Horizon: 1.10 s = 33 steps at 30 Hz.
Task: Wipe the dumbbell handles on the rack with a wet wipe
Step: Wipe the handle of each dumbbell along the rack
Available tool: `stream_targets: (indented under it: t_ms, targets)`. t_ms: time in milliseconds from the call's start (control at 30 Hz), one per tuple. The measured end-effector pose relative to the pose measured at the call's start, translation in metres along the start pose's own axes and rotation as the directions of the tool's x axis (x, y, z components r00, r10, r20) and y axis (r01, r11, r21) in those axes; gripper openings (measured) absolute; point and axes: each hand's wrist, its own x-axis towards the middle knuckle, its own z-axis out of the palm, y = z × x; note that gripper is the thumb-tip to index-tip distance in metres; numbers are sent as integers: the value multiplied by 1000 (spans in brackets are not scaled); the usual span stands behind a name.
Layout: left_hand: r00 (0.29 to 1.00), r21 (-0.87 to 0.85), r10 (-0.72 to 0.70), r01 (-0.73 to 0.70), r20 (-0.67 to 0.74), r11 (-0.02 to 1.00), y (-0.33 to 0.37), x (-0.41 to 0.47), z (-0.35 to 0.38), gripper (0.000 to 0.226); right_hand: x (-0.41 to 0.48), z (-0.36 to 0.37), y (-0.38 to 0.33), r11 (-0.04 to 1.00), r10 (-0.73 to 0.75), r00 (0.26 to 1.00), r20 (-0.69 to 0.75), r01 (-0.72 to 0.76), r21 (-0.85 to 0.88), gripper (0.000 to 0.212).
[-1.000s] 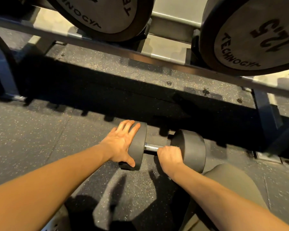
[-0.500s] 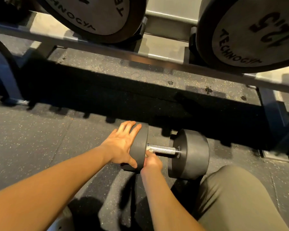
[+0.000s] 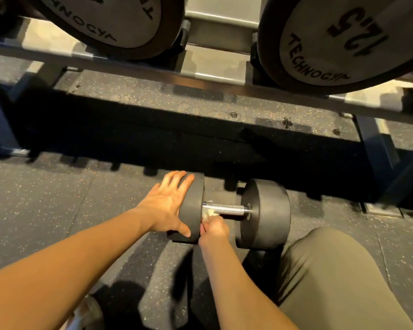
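Left hand [image 3: 166, 206], fingers spread wide, presses the end of a dumbbell [image 3: 265, 213] on the floor [image 3: 57, 198]; right hand [image 3: 214, 228], fingers curled, pinches a wet wipe [image 3: 209, 213] to the steel handle [image 3: 224, 207] just beyond them

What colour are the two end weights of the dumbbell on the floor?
The end weights are matte black, shown best in the head view.

Dim, warm indoor light comes from above and ahead, so the rack [image 3: 129, 67] throws a deep black shadow band across the speckled floor [image 3: 45, 198]. The chrome handle [image 3: 224, 207] glints. Wide-angle distortion bows the rack's rail, and the right edge smears with blur.
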Motion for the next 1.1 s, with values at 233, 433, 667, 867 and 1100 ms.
stream_targets:
  t_ms: [233,433,667,867,1100]
  targets:
    - [1000,19,17,-17,7,1000,-1,1,2,150,-7,16,-43,41,-607,582,542,704,-709,17]
    - [1000,29,28,-28,7,999,-3,1,4,150,30,50,-68,-456,88,726,682,638,-621,29]
    - [1000,13,24,-24,-4,1000,-3,0,4,148,44,70,-95,-445,443,849,289,487,-752,56]
    - [999,20,33,-33,0,999,-3,0,1,149,46,69,-118,-660,397,814,424,574,-485,32]
    - [999,11,32,-32,17,999,-6,2,2,149,17,66,-147,-922,350,800,488,387,26,18]
